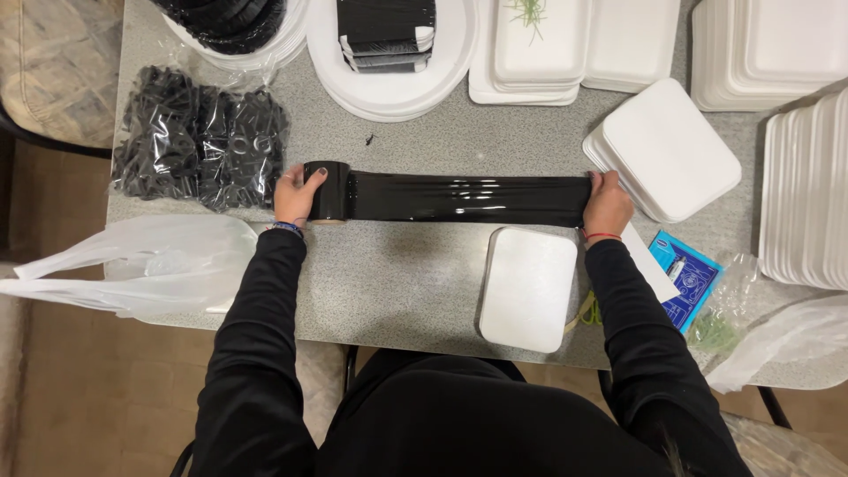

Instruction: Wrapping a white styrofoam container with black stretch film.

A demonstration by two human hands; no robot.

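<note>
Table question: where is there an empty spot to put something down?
One bare patch of table lies between the stretched black film and the near edge, left of the white foam box. A narrower strip runs between the film and the round plates. The back and right side are crowded with foam trays.

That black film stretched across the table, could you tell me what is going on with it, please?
A person in black sleeves holds a roll of black film in the left hand and grips the free end with the right hand, so a glossy strip spans the grey table. A closed white foam container lies just in front of the strip. Stacks of white foam trays and a bag of black pieces sit around.
</note>
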